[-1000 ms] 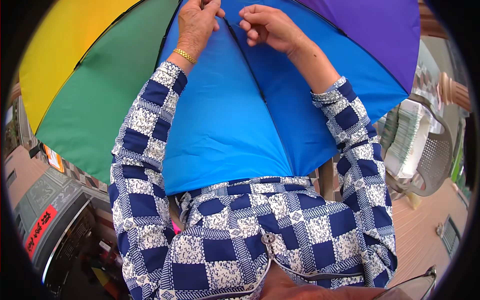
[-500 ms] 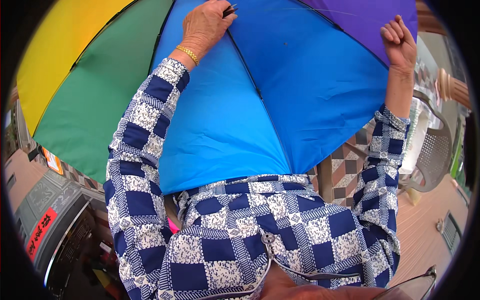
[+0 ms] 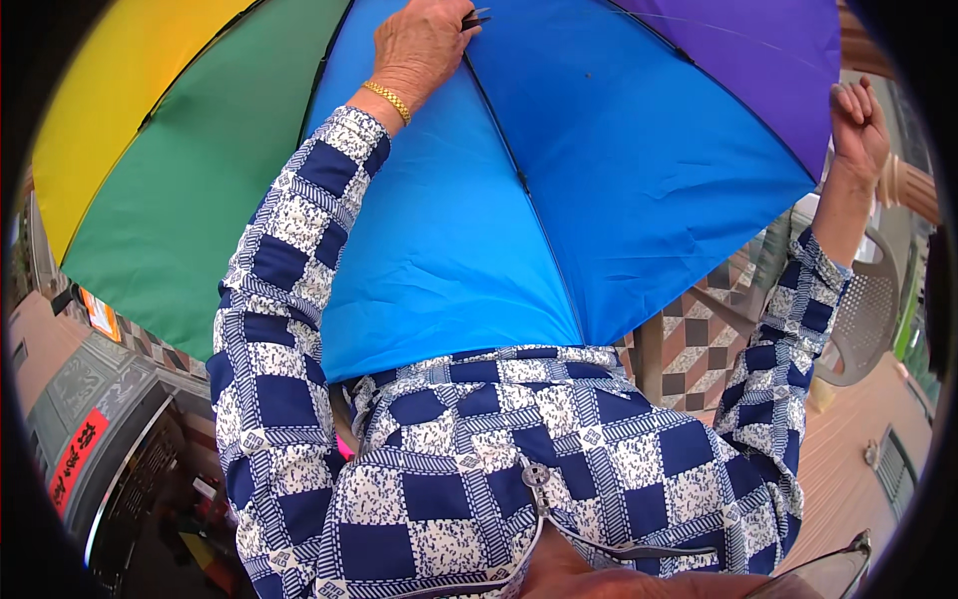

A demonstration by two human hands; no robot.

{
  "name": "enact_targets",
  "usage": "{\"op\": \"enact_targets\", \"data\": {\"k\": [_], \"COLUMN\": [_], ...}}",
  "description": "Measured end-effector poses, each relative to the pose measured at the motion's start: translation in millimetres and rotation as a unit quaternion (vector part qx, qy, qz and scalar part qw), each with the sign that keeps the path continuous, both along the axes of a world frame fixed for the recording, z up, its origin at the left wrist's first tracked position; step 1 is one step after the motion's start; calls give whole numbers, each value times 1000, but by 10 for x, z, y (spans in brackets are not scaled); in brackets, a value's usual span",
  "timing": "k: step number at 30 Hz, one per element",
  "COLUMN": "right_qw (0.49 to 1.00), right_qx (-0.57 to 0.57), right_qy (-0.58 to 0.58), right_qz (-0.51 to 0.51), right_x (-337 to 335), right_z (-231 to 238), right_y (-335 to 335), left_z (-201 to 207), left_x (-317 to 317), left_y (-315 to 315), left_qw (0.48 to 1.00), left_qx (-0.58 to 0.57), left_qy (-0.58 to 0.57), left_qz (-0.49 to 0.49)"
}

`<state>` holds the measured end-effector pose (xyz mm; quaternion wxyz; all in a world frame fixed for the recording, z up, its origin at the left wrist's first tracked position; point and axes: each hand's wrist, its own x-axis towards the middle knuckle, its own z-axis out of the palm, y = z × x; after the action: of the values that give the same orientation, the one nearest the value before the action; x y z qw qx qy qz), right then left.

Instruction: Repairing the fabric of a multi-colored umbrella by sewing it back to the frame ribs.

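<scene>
A multicoloured umbrella canopy (image 3: 439, 240) lies spread open in front of me, with thin dark ribs along its panels. Over the light blue panel, my left hand (image 3: 424, 45) is closed on a small dark piece with pale pointed tips (image 3: 479, 18); its exact kind is unclear. Out at the right, beyond the purple panel's edge, my right hand (image 3: 860, 130) is raised with its fingers curled in a pinch. A fine pale thread (image 3: 689, 22) stretches over the purple panel toward that hand. Whether a needle is in the pinch cannot be made out.
A grey-brown plastic chair (image 3: 863, 319) with a perforated back stands at the right, by a turned wooden post (image 3: 913, 185). Patterned tiles (image 3: 689, 344) show below the canopy's edge. At the lower left is a dark glossy cabinet-like object (image 3: 140, 499) near a red paper strip (image 3: 80, 459).
My right hand has moved outward to the right and lower, drawing the thread with it. The left hand has shifted slightly right, still gripping the dark piece.
</scene>
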<state>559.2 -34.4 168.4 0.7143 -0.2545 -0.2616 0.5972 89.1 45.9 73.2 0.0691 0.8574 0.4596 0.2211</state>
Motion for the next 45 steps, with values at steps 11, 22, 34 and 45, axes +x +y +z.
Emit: {"op": "enact_targets", "data": {"k": [11,22,34,45], "right_qw": [995,997,998,998], "right_qx": [41,40,21,11], "right_qy": [16,7,24,6], "right_qz": [-84,-69,-50,-64], "right_x": [217,230,245,161], "right_z": [190,169,97,171], "right_y": [-233,-382,-456,-486], "left_z": [17,37,-22,-22], "left_x": [-111,-134,-126,-166], "left_y": [-84,-68,-31,14], "left_qw": [999,992,979,985], "left_qx": [-17,-37,-80,-75], "left_qy": [-49,110,186,154], "left_qz": [-3,-44,7,-11]}}
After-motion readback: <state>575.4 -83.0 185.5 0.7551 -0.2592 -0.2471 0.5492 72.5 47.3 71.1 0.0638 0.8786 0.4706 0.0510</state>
